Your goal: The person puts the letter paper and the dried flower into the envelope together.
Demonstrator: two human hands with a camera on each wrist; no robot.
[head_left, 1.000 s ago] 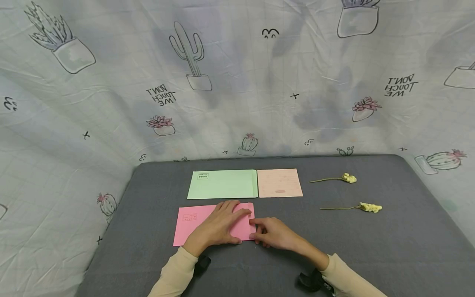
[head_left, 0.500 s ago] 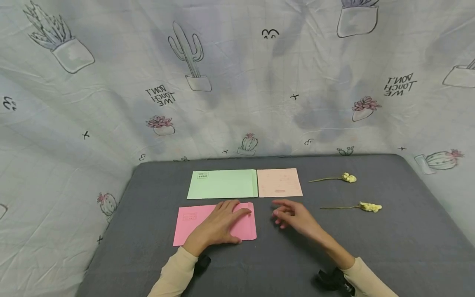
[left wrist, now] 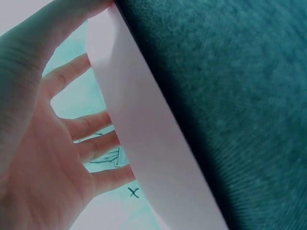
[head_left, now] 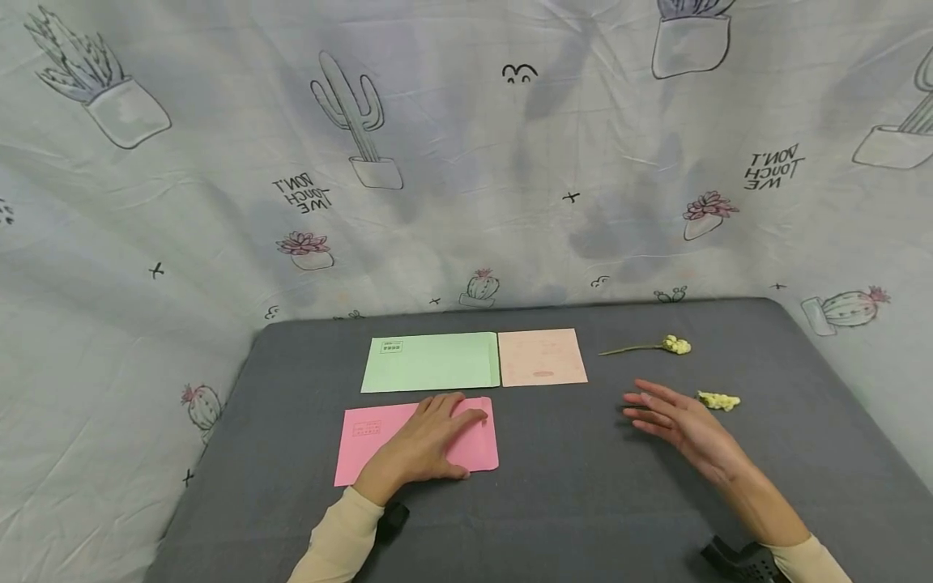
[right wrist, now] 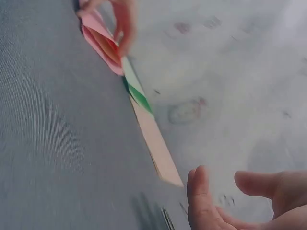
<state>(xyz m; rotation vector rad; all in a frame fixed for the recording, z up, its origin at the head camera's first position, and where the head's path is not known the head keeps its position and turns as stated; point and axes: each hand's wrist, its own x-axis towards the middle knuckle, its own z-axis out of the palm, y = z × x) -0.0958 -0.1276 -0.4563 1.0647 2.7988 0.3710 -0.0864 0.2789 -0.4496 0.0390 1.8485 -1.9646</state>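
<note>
My left hand (head_left: pixel 421 445) spans the pink envelope (head_left: pixel 362 445), thumb at its near edge and fingers at the far one. In the right wrist view the pink envelope's (right wrist: pixel 91 40) right end gapes, with an orange-toned layer showing inside. The left wrist view has the thumb and spread fingers (left wrist: pixel 98 146) along the envelope's edges. My right hand (head_left: pixel 688 433) is held over the table with fingers spread and nothing in them. Just beyond it lies the nearer yellow dried flower (head_left: pixel 718 401), its stem hidden by the hand. A second yellow dried flower (head_left: pixel 675 345) lies farther back, stem to the left.
Behind the pink envelope lies a light green envelope (head_left: pixel 437 364). A peach card or envelope (head_left: pixel 543 358) lies against its right end. The table has a dark grey cloth (head_left: pixel 554 502). A cactus-print curtain (head_left: pixel 452 162) hangs behind and to the sides.
My right hand has left the pink envelope's right end and moved right to the nearer flower, its fingers spreading. The left hand stays on the envelope. The head view has shifted slightly.
</note>
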